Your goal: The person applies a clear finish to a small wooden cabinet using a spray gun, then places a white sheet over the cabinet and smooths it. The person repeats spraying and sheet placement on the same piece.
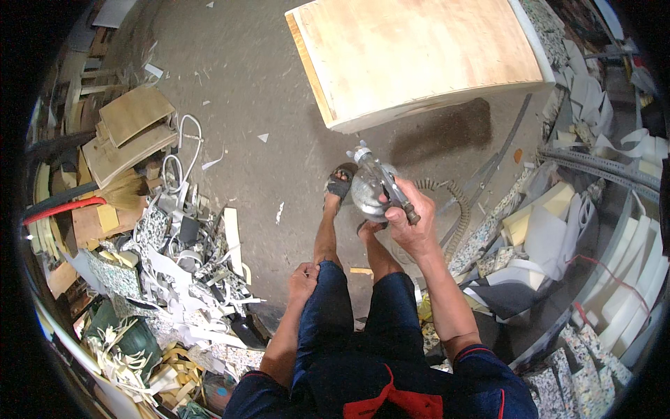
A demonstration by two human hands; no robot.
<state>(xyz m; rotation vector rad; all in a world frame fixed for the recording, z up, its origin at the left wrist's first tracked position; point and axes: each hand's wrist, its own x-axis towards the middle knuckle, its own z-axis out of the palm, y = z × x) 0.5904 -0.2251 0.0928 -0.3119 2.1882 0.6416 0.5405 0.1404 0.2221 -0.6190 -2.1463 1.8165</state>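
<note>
My right hand [417, 222] is wrapped round the handle of a spray gun [380, 176]. The gun's round, silvery cup [368, 194] hangs beside the grip, and its nozzle points forward, short of a large pale plywood box [419, 59]. A coiled hose [457, 216] loops over the floor close to that hand. Against the hem of my dark blue shorts [328, 293], at the left knee, lies my left hand [304, 281]. Its fingers are curled in; whether they pinch the cloth is hidden.
Foam and strip offcuts [181, 272] pile up at left, below stacked plywood pieces [129, 133] and a broom [122, 192] with a red handle. More foam scraps [544, 216] and a metal rail [604, 167] lie at right. Small scraps dot the concrete floor [230, 91].
</note>
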